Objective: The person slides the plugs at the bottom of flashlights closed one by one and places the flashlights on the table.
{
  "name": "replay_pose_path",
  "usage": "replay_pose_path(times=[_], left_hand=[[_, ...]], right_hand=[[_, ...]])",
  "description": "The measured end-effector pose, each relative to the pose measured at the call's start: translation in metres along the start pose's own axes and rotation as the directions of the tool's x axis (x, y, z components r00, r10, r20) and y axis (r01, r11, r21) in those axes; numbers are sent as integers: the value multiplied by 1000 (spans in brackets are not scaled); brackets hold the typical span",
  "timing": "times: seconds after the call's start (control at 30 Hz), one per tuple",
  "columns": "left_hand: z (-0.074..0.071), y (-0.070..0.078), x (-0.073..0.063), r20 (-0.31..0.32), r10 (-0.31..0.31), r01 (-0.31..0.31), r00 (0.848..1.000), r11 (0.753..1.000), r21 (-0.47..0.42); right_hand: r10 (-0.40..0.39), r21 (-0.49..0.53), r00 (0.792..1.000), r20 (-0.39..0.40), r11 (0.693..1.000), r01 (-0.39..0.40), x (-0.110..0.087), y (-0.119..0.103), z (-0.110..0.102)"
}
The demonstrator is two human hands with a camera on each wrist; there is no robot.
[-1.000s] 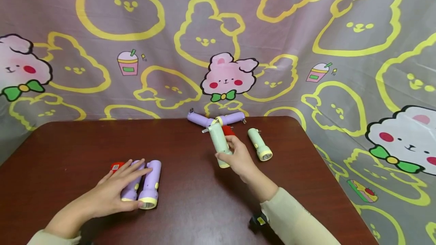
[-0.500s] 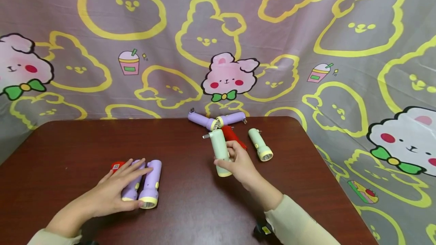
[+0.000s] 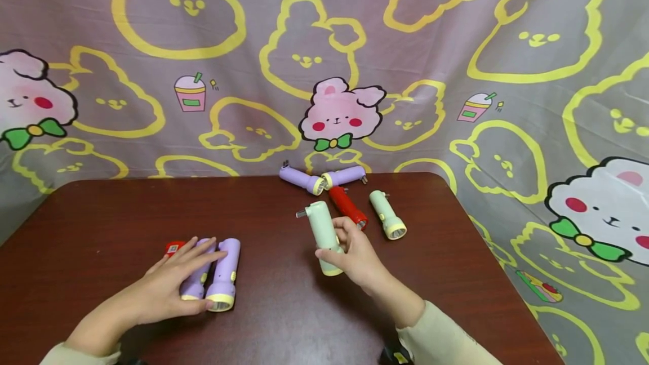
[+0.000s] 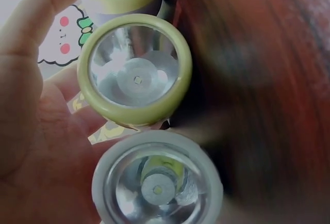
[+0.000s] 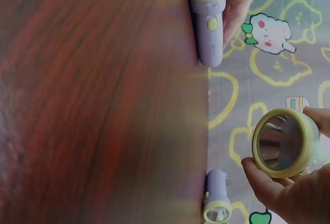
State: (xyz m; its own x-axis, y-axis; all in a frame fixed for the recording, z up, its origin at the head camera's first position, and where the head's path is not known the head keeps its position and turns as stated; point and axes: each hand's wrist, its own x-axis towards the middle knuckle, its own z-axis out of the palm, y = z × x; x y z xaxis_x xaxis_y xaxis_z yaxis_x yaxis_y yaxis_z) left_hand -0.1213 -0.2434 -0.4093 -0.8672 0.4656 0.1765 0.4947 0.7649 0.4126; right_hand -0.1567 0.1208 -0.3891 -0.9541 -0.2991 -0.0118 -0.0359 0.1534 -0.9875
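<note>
My right hand grips a pale green flashlight above the middle of the table, its prongs pointing left and its yellow-rimmed head toward me. In the right wrist view that lens sits between thumb and fingers. At the left, my left hand lies with spread fingers over a purple flashlight. Its thumb touches the head of a second purple flashlight alongside. A red thing peeks out behind the fingers, mostly hidden. In the left wrist view, a grey-rimmed lens lines up beside yellow-rimmed ones.
Two purple flashlights meet head to head at the table's back edge. A red flashlight and another pale green flashlight lie at the back right. A patterned curtain hangs behind the brown table.
My right hand has drawn the pale green flashlight back toward me, uncovering the red flashlight and the purple heads behind it. The left hand has stayed in place.
</note>
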Motion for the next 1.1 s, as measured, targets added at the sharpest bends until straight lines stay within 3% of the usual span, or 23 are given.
replay_pose_path(times=[0.27, 0.7, 1.1], left_hand=[[0, 1, -1, -10, 4, -4, 1000, 1000, 10], [-7, 5, 4, 7, 11, -11, 1000, 999, -38], [-12, 22, 19, -101, 71, -81, 992, 992, -95]], right_hand=[[-27, 93, 1000, -2, 995, 27, -5, -2, 6], [-30, 101, 999, 13, 994, 28, -11, -2, 13], [-26, 125, 1000, -8, 992, 27, -12, -3, 21]])
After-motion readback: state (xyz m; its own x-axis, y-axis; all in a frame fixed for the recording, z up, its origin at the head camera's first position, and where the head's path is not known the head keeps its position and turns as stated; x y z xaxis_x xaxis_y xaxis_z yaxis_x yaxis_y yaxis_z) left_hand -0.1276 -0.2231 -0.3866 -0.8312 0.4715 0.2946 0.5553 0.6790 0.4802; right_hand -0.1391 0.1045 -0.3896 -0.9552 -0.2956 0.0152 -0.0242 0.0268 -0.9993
